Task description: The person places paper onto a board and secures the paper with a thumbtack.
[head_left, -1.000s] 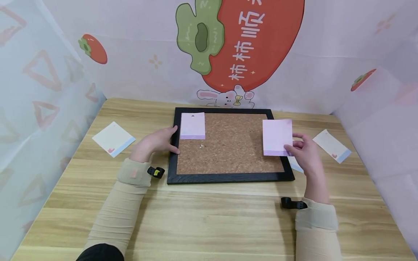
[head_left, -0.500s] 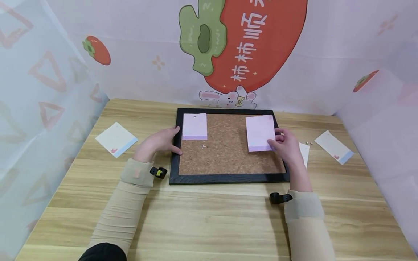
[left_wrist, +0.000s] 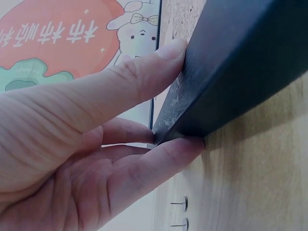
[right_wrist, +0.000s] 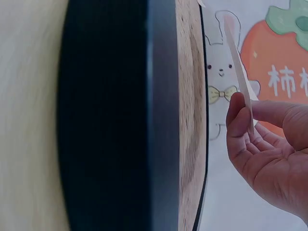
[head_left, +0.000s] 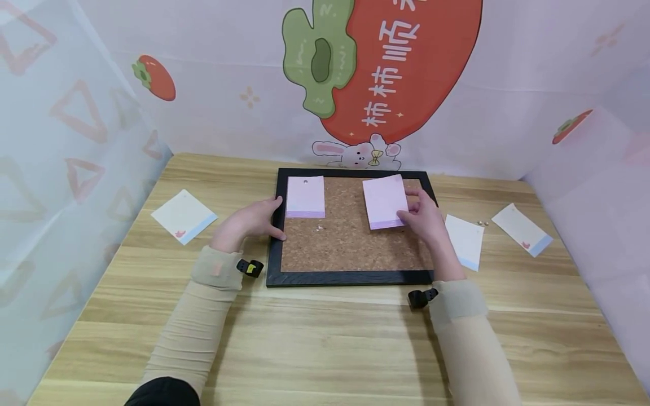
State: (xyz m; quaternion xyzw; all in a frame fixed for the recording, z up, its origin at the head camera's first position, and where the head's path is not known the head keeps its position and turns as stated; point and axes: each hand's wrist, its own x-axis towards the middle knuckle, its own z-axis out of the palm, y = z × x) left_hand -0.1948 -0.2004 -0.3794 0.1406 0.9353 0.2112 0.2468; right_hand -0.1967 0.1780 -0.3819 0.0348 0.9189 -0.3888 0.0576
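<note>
A black-framed corkboard lies on the table. My left hand holds its left edge; in the left wrist view the thumb and fingers touch the black frame. Between thumb and fingers, my right hand pinches a pink note sheet with a purple lower strip, slightly tilted over the board's upper right. In the right wrist view this sheet shows nearly edge-on, apart from the board. A similar pink note sits at the board's upper left, with a thumbtack near its top.
White notes with blue strips lie about the board: one left, one just right, another far right. Small thumbtacks lie between the right-hand notes; two thumbtacks show in the left wrist view. A printed backdrop stands behind.
My right hand has carried the pink note leftward from the board's right edge to above the cork, uncovering the white note beside the board. The left hand keeps its place on the frame.
</note>
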